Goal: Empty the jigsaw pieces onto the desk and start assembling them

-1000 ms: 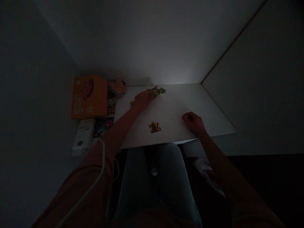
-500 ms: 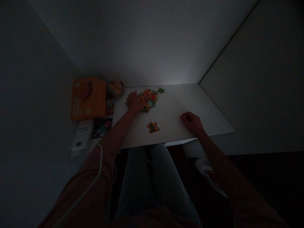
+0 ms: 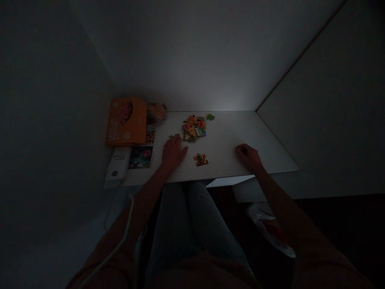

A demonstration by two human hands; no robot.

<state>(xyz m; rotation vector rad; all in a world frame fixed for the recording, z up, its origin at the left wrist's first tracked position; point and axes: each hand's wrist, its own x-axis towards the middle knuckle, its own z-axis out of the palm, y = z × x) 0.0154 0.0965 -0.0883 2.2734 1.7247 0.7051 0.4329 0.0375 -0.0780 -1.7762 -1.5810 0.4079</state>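
Note:
The scene is very dim. My left hand (image 3: 173, 152) lies flat on the white table (image 3: 228, 132), fingers stretched forward, the fingertips touching a small greenish puzzle piece (image 3: 172, 137). A heap of colourful loose puzzle pieces (image 3: 194, 128) sits just beyond it, with one green piece (image 3: 210, 117) apart at the back. A small joined patch of pieces (image 3: 200, 159) lies between my hands. My right hand (image 3: 248, 155) rests on the table to the right with its fingers curled in; what they enclose, if anything, is hidden.
An orange puzzle box (image 3: 126, 121) stands at the table's left end, with a bag of pieces (image 3: 156, 112) behind it, picture cards (image 3: 140, 157) and a white device (image 3: 118, 171) nearby. Walls close in at the back and on both sides. My legs are under the table's front edge.
My left hand has drawn back from the heap of pieces towards the table's front edge. The heap is now uncovered. My right hand has stayed in place.

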